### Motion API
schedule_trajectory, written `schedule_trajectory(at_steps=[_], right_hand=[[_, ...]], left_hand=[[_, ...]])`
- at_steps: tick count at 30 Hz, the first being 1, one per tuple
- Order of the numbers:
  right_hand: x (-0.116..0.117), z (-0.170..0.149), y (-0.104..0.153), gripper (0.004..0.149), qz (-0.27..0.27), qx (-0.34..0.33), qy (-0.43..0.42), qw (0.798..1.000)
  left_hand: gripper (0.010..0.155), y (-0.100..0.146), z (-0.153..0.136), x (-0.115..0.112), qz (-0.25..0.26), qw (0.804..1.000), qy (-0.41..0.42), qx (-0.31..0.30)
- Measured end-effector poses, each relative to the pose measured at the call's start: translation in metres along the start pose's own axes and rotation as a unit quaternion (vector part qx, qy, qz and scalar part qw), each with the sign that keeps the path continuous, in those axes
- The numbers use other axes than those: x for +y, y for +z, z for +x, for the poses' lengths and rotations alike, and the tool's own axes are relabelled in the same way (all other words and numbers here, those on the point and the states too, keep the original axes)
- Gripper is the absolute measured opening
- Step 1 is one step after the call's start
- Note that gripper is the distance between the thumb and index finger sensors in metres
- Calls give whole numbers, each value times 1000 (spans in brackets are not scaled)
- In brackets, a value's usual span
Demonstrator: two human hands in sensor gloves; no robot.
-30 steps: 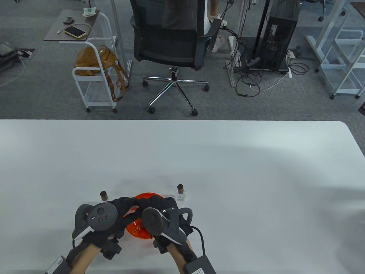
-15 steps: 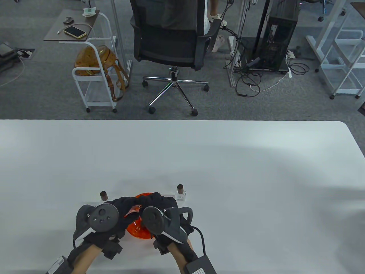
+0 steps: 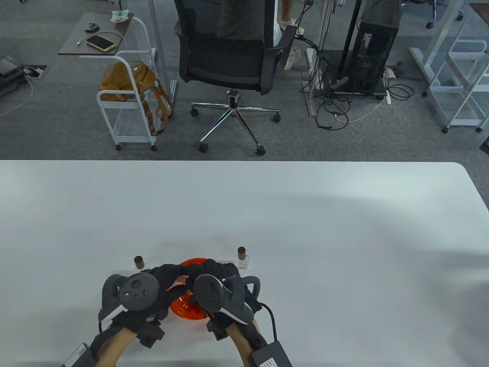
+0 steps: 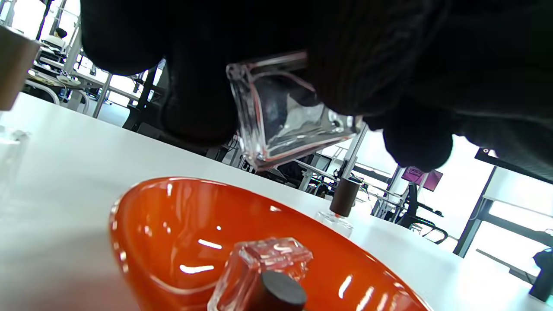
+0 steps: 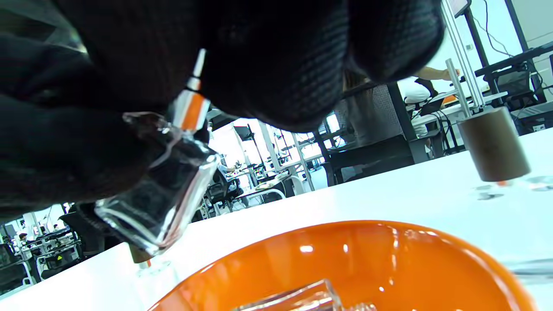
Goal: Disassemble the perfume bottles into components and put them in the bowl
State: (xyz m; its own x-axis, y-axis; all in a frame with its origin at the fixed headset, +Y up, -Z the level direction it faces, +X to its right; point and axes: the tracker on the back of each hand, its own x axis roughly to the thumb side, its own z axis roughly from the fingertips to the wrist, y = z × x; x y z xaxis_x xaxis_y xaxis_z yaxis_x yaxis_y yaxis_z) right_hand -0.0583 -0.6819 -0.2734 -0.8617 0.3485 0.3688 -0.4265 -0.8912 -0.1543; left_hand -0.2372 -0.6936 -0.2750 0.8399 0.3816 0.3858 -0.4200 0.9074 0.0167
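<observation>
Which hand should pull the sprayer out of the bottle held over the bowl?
Right hand: it pinches the sprayer's tube, while the left hand holds the bottle.

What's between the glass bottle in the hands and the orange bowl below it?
Nothing visible. The glass bottle hangs over the orange bowl, gripped by the left hand and right hand. Another bottle lies inside the bowl.

Beyond the white tabletop (image 3: 267, 198): black office chair (image 3: 229, 49) at centre; white rolling cart (image 3: 126, 111) holding a brown bag (image 3: 128, 82); phone (image 3: 100, 42) on a side table (image 3: 95, 34); computer tower (image 3: 376, 42) above tangled cables (image 3: 336, 103).
</observation>
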Motion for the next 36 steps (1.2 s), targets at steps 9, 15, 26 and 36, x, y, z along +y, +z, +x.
schedule_trajectory(at_steps=[9, 15, 26, 36], right_hand=[[0, -2, -1, 48, 9, 3, -1, 1000], [3, -1, 0, 42, 2, 2, 16, 1000], [-22, -9, -1, 41, -28, 10, -17, 999], [24, -8, -19, 42, 44, 47, 169, 984]], left_hand=[[53, -1, 0, -2, -6, 1000, -4, 0], [53, 0, 0, -5, -19, 1000, -2, -3], [55, 0, -9, 3, -6, 999, -15, 36], [56, 0, -15, 12, 18, 996, -37, 79]])
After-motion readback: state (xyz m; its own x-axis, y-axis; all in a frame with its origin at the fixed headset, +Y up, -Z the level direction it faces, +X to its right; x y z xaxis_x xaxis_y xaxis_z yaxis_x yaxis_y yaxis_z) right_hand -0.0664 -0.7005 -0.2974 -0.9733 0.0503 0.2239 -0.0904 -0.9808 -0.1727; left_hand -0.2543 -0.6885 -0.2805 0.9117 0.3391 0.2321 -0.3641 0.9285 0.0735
